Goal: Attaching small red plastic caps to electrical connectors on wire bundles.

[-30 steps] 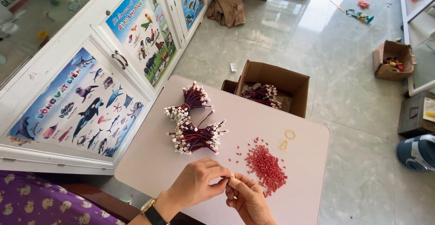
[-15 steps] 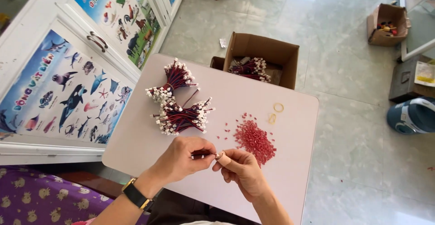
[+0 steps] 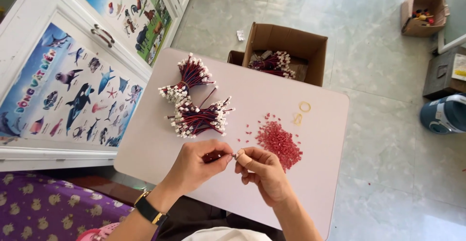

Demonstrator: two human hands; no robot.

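Wire lead (image 3: 213,156), dark red and short, is pinched in the left hand (image 3: 196,165) over the near part of the small pale pink table (image 3: 320,173); its free end pokes out toward the right hand (image 3: 259,170). Compared with a second ago, both hands have lifted slightly off the table edge and drawn apart a little, so a small gap shows between the fingertips where they were pressed together. That suggests the tiny piece at the right fingertips is being lined up with the wire's end, though whether it is on yet cannot be told. Left fingers are curled tight around the lead. Right thumb and forefinger are closed on something very small and pale; the other fingers are folded loosely.

Just beyond the right hand lies a heap of small red plastic housings (image 3: 279,141). Farther out, left of centre, rest two bundles of red and dark wires with white connectors (image 3: 196,119), one behind the other. Two yellow rubber bands (image 3: 302,112) lie near the far right. An open cardboard box (image 3: 286,51) with more bundles stands on the floor beyond the table.
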